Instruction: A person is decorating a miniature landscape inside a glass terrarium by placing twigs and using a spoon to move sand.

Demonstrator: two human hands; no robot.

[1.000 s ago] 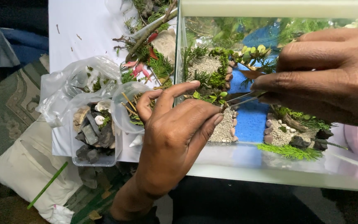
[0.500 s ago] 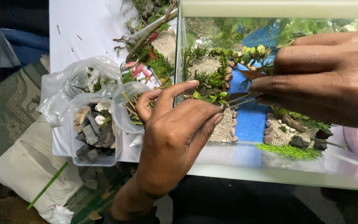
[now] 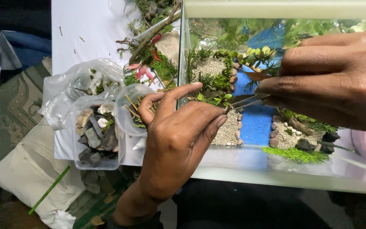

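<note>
Your right hand [image 3: 331, 80] pinches the tweezers [image 3: 247, 101] shut-fingered; tips at 9 o'clock touch the green sprig [image 3: 217, 100] inside the glass tank [image 3: 276, 169]; left hand [image 3: 178, 140] curled, empty, bracing; press in gently.

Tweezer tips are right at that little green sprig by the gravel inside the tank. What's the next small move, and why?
Probably ease the tweezers down a touch to seat the green sprig into the gravel. The right hand holds the tips at the sprig beside the blue strip, and the left hand braces at the glass tank, its fingertips near the same spot.
</note>
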